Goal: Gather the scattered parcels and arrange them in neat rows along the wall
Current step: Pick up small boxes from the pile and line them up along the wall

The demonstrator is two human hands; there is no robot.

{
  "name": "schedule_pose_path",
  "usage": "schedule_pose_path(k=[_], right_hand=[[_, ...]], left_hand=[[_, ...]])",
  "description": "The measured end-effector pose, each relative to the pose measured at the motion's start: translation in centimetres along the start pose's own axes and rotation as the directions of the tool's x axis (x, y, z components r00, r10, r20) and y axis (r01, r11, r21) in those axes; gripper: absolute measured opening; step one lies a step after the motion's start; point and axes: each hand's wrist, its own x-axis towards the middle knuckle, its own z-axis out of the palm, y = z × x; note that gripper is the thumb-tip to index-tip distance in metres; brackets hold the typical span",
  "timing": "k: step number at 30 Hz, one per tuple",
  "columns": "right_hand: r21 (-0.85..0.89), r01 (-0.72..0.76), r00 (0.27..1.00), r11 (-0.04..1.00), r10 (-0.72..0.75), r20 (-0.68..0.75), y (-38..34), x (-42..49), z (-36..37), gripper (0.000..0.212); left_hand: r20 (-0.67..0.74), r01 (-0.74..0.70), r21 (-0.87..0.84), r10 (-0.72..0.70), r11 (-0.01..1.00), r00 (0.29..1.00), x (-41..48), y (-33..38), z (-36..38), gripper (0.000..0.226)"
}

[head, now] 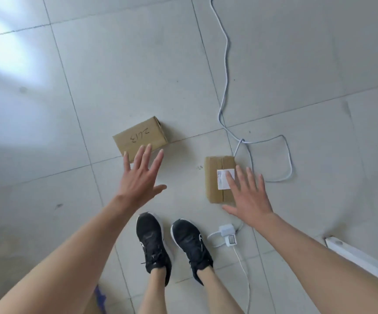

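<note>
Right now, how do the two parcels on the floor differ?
The numbered parcel bears handwritten digits; the labelled parcel has a white sticker and a centre seam. The numbered parcel lies crosswise, the labelled parcel lengthwise. Both are closed brown cardboard boxes.

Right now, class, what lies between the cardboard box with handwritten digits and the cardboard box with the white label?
Only bare floor tile, with small dark specks near the labelled box; the head view shows it.

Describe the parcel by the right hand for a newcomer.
On the tiled floor, ahead of the black shoes, find the white cable loop. The labelled parcel lies beside it. Only it bears a white label; the other parcel shows handwritten digits.
</note>
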Motion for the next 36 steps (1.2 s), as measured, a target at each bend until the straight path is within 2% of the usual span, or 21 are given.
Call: schedule_pose_path(k=[1,3,5,10,12,14,18,22,25,28,31,36], right_hand=[[0.120,-0.102,0.995,0.987,0.099,0.032,-0.3,0.9,1.0,0.109],[0.355,-0.327,0.944,0.876,0.289,0.158,-1.2,3.1,2.7,0.116],[0.476,-0.444,0.896,0.759,0.367,0.250,-2.4,5.6,4.4,0.123],[0.545,-0.501,0.862,0.672,0.443,0.247,-5.1,12.0,7.5,0.127],[0.551,-0.509,0.847,0.662,0.498,0.185,-5.6,13.3,8.2,0.126],[0.534,-0.475,0.855,0.699,0.511,0.091,-5.8,13.8,8.5,0.122],[0.380,-0.332,0.922,0.863,0.383,-0.064,-5.9,13.3,7.0,0.115],[0.283,-0.175,0.967,0.943,0.219,-0.130,-6.3,11.7,2.6,0.117],[0.164,-0.007,0.982,0.986,0.038,-0.184,-7.3,9.7,-2.1,0.114],[0.028,0.149,0.971,0.988,-0.141,-0.191,-9.5,7.7,-7.1,0.112],[-0.106,0.281,0.935,0.954,-0.297,-0.194,-12.7,5.3,-12.4,0.111],[-0.228,0.484,0.831,0.845,-0.525,-0.182,-20.0,0.7,-19.1,0.106]], left_hand=[[0.002,0.001,-0.012,-0.001,1.000,1.000,1.5,-0.1,0.6,0.107],[0.009,0.040,-0.040,-0.040,0.998,0.999,4.8,-0.6,1.8,0.113],[0.030,0.109,-0.047,-0.108,0.993,0.994,8.0,-1.5,3.4,0.122],[0.046,0.177,0.030,-0.178,0.984,0.983,14.7,-4.7,7.1,0.136],[0.067,0.180,0.053,-0.184,0.982,0.981,16.1,-6.0,8.1,0.137],[0.082,0.191,0.044,-0.194,0.981,0.977,16.6,-6.8,8.9,0.135],[0.052,0.197,0.001,-0.197,0.980,0.979,15.4,-7.1,9.3,0.131],[0.059,0.171,-0.048,-0.168,0.984,0.984,11.0,-6.6,7.6,0.131],[0.032,0.154,-0.066,-0.152,0.986,0.988,6.2,-6.9,5.4,0.135],[0.025,0.195,-0.071,-0.194,0.978,0.981,0.8,-8.6,2.6,0.136],[0.017,0.303,-0.096,-0.302,0.948,0.953,-5.4,-11.3,-0.5,0.134],[0.019,0.470,-0.111,-0.471,0.875,0.882,-17.6,-14.3,-4.2,0.129]])
